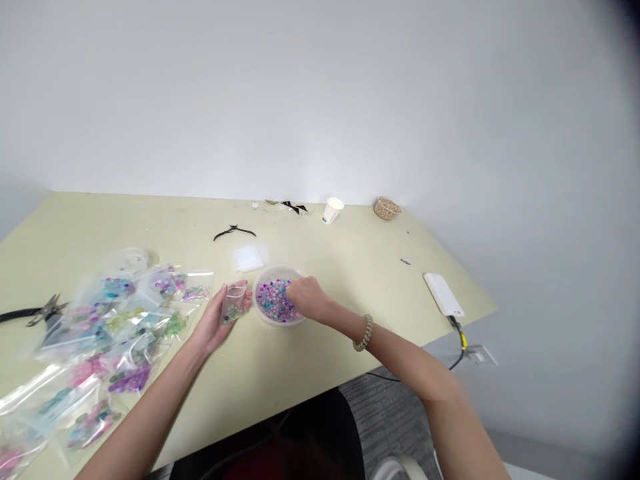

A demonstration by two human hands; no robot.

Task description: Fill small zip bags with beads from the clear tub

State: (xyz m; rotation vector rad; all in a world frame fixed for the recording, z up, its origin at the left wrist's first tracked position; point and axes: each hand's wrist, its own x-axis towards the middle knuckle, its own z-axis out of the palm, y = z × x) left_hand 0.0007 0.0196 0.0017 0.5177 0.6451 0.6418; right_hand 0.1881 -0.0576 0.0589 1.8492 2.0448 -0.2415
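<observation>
My left hand [219, 319] is closed round a small clear plastic bag [234, 304] with a few greenish beads at its bottom. Just right of it stands a round white tub [257, 313] holding many purple, pink and blue beads [275, 300]. Over the tub's right side is my right hand [309, 298], its fingers bent together and reaching down into the beads. The fingertips are hidden, so whatever they pinch cannot be made out. A stack of clear empty bags [249, 257] lies behind the tub.
Many bead-filled bags [130, 379] spread over the table's left side, with pliers [47, 310] among them. Black-handled pliers [234, 230] lie farther back. A paper cup [333, 210], a tub of brownish bits [387, 209] and a white device [443, 294] with a cable stand toward the right.
</observation>
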